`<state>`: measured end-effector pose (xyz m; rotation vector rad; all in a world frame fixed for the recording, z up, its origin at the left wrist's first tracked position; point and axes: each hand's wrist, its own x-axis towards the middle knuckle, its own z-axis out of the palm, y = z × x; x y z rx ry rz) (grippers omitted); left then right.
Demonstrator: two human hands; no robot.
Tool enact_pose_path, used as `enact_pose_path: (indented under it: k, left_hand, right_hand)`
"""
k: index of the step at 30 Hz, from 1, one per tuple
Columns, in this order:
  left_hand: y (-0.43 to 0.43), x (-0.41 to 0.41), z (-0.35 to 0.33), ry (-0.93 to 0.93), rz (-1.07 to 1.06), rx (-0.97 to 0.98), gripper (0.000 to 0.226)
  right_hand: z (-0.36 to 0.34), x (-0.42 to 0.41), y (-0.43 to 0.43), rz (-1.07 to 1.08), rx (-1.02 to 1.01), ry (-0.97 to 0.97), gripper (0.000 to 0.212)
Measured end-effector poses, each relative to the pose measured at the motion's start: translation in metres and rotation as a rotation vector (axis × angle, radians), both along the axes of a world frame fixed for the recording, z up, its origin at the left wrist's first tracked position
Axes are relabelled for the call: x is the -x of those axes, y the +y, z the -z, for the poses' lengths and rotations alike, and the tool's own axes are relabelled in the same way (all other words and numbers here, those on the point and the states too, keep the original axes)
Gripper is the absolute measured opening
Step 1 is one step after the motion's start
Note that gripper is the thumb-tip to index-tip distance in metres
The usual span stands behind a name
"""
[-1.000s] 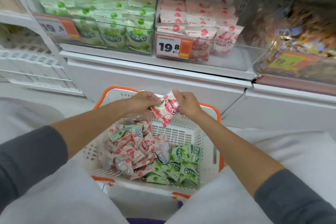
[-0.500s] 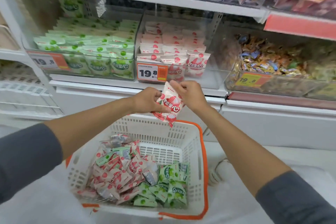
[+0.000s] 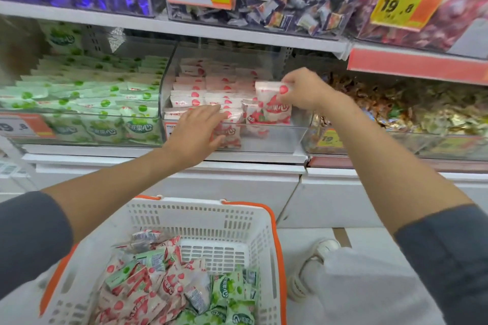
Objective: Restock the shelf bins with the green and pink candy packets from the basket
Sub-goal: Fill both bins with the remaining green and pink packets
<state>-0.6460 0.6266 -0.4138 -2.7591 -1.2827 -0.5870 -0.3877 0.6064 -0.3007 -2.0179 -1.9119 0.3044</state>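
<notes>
**Head view, shelf restocking.** The right hand (image 3: 303, 90) is pinching 1 pink packet (image 3: 272, 105) by its upper right corner. It is holding the packet upright over the right end of the pink bin (image 3: 277, 140), at 1 o'clock from the frame's centre.

The left hand (image 3: 198, 132), at 8 o'clock from that packet, is reaching over the bin's clear front wall with straight fingers and is gripping nothing. It is probably pressing on the front row of stocked packets (image 3: 195, 97), though blur is hiding the contact.

The green packets (image 3: 105, 103) are filling the neighbouring bin at 9 o'clock. The basket (image 3: 200, 216) is sitting at 6 o'clock and is holding a mixed heap, with pink packets (image 3: 148, 287) to the left and green ones (image 3: 232, 295) at its 4 o'clock corner, so much of the restocking is remaining.

**Doing the step well.** The placement is calling for 3 things:
- lowering the packet upright into the gap at the right end, printed face forward, just beside the packets already standing there;
- keeping the left hand flat against the row so that it is not toppling;
- letting go only once the packet's lower edge is resting inside the bin, behind the front wall.
</notes>
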Motion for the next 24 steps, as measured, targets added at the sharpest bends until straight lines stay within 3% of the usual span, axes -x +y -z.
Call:
enact_pose_path:
  k: [4,8,10,11,13,15,17,19,21,22,24]
  left_hand:
    - [0.001,0.0,0.004,-0.017,-0.012,0.018,0.051]
    - [0.002,0.005,0.011,-0.025,0.008,0.024,0.053]
    - [0.003,0.007,0.013,-0.018,0.019,0.016,0.055]
    - [0.003,0.007,0.014,-0.016,0.025,0.007,0.055]
    - [0.002,0.007,0.017,-0.027,0.031,-0.004,0.055]
    - [0.001,0.007,0.018,-0.056,0.034,-0.007,0.054]
    - [0.001,0.007,0.019,-0.069,0.036,-0.011,0.054]
    - [0.0,0.007,0.02,-0.08,0.042,-0.008,0.054]
    - [-0.001,0.008,0.021,-0.117,0.048,-0.02,0.05]
    - [-0.003,0.009,0.021,-0.147,0.051,-0.049,0.046]
    - [-0.011,0.011,0.021,-0.203,0.064,-0.144,0.038]
  right_hand:
    - [0.052,0.016,0.027,0.094,0.122,0.089,0.021]
    - [0.072,0.029,0.04,0.376,0.125,0.386,0.09]
    - [0.069,0.028,0.043,0.402,0.228,0.426,0.109]
    - [0.067,0.028,0.044,0.377,0.299,0.38,0.108]
    - [0.065,0.028,0.047,0.315,0.359,0.307,0.08]
    - [0.068,0.026,0.047,0.313,0.329,0.325,0.054]
    - [0.071,0.024,0.047,0.314,0.307,0.363,0.044]
    - [0.068,0.026,0.043,0.291,0.307,0.407,0.059]
    - [0.071,0.026,0.044,0.318,0.231,0.431,0.103]
    - [0.073,0.029,0.04,0.355,0.146,0.4,0.109]
    - [0.077,0.04,0.025,0.348,-0.141,0.235,0.083]
